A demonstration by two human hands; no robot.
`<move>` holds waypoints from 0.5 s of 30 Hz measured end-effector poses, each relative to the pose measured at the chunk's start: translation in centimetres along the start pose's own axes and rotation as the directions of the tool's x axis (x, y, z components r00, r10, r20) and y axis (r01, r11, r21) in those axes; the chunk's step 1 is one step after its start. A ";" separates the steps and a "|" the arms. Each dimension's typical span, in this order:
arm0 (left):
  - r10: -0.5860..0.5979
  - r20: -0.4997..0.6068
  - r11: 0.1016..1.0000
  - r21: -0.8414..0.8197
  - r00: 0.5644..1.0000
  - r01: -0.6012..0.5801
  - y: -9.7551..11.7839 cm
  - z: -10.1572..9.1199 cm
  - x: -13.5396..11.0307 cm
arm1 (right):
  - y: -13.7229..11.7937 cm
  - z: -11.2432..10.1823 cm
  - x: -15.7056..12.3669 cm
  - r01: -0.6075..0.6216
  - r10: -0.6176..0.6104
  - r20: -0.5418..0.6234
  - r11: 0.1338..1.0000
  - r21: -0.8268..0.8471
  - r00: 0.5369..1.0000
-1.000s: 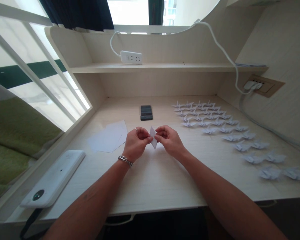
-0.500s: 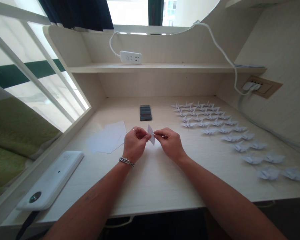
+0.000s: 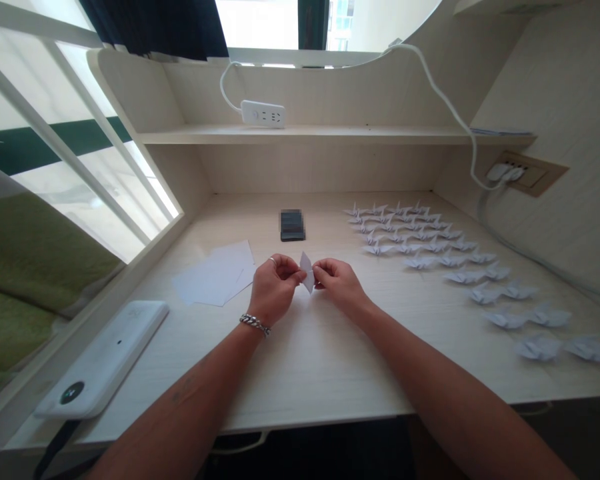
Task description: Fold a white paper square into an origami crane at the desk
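A small folded white paper piece [image 3: 307,272] stands on edge just above the desk [image 3: 300,360], pinched from both sides. My left hand [image 3: 273,288], with a ring and a chain bracelet, grips its left side with closed fingers. On the paper's right side my right hand [image 3: 339,283] pinches it the same way. Several flat white paper sheets [image 3: 215,275] lie to the left of my hands. Rows of several finished white paper cranes [image 3: 433,248] cover the desk's right half.
A dark phone [image 3: 293,225] lies flat behind my hands. A white oblong device [image 3: 105,357] rests on the left ledge. A power strip [image 3: 263,114] sits on the shelf, and its white cable [image 3: 445,100] runs to the wall socket [image 3: 523,170] at right.
Both hands stay pinched on the folded paper; its tip has tilted and shifted slightly between the fingers as they work the fold. Everything else on the desk is as before.
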State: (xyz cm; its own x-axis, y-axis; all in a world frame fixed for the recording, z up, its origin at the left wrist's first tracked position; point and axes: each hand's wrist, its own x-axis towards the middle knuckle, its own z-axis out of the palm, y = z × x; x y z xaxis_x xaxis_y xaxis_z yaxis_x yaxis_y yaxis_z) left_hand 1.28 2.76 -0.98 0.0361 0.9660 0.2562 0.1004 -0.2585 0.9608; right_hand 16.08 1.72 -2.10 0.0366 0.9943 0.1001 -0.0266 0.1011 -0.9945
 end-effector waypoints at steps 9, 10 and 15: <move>-0.003 0.008 1.000 -0.011 1.000 0.003 0.0 0.0 0.0 | 0.1 -0.1 -0.1 0.050 -0.047 0.030 0.994 -0.100 0.998; -0.005 0.013 1.000 -0.015 1.000 0.006 0.1 0.1 -0.1 | 0.2 -0.1 -0.1 0.076 -0.074 0.016 0.987 -0.141 0.997; -0.024 0.013 0.996 -0.082 1.000 0.025 0.2 0.2 0.0 | 0.0 0.1 -0.1 0.046 -0.051 -0.036 0.990 -0.133 0.998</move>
State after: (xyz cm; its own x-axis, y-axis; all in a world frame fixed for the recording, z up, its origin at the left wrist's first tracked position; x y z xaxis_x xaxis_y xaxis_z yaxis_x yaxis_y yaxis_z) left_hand 1.50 2.67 -0.85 0.0467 0.9716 0.2320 0.0192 -0.2331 0.9723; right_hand 15.98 1.57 -2.08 0.0739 0.9860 0.1496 0.1082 0.1412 -0.9841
